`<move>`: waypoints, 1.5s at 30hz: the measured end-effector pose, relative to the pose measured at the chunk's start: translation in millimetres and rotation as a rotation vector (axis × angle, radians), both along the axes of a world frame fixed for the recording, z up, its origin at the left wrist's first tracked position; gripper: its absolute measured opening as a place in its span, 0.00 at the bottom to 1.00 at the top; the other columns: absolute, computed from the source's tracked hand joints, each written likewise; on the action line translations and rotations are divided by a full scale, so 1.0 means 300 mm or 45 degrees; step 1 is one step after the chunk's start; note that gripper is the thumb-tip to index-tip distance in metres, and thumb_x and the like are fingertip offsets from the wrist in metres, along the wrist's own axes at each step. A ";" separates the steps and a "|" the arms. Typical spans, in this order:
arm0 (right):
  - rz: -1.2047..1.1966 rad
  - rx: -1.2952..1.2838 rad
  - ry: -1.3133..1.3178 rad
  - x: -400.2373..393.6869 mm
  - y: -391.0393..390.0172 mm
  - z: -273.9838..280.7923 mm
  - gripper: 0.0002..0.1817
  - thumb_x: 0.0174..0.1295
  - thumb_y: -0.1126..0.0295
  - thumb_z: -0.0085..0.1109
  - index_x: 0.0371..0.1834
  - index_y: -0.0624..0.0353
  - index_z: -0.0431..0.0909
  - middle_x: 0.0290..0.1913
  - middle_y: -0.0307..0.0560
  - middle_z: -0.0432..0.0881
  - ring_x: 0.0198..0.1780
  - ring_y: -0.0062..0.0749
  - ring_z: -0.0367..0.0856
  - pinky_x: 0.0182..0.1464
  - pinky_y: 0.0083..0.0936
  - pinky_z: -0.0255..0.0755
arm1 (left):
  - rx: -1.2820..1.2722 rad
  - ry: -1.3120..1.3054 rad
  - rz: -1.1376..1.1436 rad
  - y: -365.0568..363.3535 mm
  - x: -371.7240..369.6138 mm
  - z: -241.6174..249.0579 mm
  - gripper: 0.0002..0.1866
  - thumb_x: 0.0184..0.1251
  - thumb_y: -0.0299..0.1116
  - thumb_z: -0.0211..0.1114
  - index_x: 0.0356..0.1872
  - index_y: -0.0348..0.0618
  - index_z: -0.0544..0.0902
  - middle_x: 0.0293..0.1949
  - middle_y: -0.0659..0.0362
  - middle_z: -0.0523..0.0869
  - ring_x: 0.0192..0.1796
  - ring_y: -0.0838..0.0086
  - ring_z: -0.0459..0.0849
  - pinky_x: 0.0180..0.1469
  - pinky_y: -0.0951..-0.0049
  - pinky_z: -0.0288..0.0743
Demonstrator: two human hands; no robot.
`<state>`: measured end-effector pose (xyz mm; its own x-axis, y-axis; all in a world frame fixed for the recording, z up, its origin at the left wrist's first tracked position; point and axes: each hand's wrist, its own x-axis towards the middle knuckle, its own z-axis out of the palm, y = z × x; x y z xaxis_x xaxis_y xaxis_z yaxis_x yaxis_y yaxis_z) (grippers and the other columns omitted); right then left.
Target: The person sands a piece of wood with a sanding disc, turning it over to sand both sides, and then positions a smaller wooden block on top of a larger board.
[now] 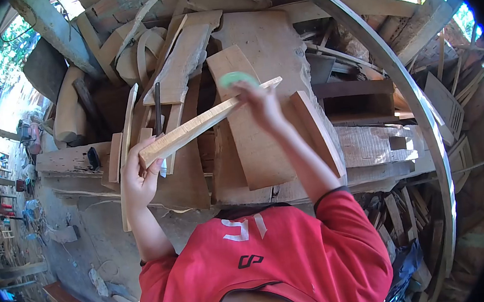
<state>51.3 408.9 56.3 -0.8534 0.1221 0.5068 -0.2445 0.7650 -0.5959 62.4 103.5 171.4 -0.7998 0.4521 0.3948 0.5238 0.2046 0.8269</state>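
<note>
My left hand (140, 177) is closed around the near end of a narrow wooden board (193, 126), which is raised at a slant above the bench. Toward the board's far end is my right hand (262, 103), smeared by motion, its fingers closed at the edge of a round green disc (237, 80). What the disc is made of is too blurred to tell. Below the raised piece, a wider flat plank (263, 155) lies on the workbench. A dark, thin rod-like tool (159, 109) stands just beyond my left hand.
Rough slabs and offcuts (179, 69) crowd the back of the workbench (369, 144). A long curved wooden strip (417, 93) arches down the right side. A short board (317, 135) lies right of my right forearm. Scrap wood (402, 214) is heaped at lower right.
</note>
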 end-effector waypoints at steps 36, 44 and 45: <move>0.094 0.024 0.094 0.099 -0.155 0.057 0.16 0.62 0.77 0.45 0.51 0.53 0.74 0.53 0.43 0.77 0.61 0.35 0.70 0.66 0.49 0.45 | 0.280 -0.184 0.149 -0.079 0.014 -0.134 0.24 0.60 0.29 0.63 0.56 0.34 0.67 0.46 0.55 0.77 0.48 0.75 0.77 0.49 0.77 0.71; -0.368 -0.228 0.007 0.008 0.098 -0.067 0.10 0.63 0.75 0.48 0.44 0.59 0.77 0.40 0.51 0.81 0.44 0.40 0.79 0.47 0.33 0.69 | 0.295 -0.193 0.172 -0.082 0.042 -0.164 0.23 0.60 0.29 0.62 0.56 0.35 0.68 0.45 0.54 0.77 0.48 0.75 0.77 0.49 0.77 0.70; -0.484 -0.339 -0.050 -0.005 0.135 -0.086 0.10 0.63 0.74 0.48 0.44 0.60 0.78 0.37 0.54 0.81 0.38 0.42 0.80 0.41 0.29 0.71 | 0.291 -0.208 0.159 -0.087 0.047 -0.173 0.23 0.60 0.29 0.62 0.56 0.34 0.68 0.45 0.54 0.77 0.47 0.75 0.77 0.49 0.77 0.70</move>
<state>49.7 449.3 30.4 -0.7409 0.5513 0.3835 0.0504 0.6150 -0.7869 76.3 77.4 119.5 -0.9051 0.2605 0.3361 0.3623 0.0584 0.9302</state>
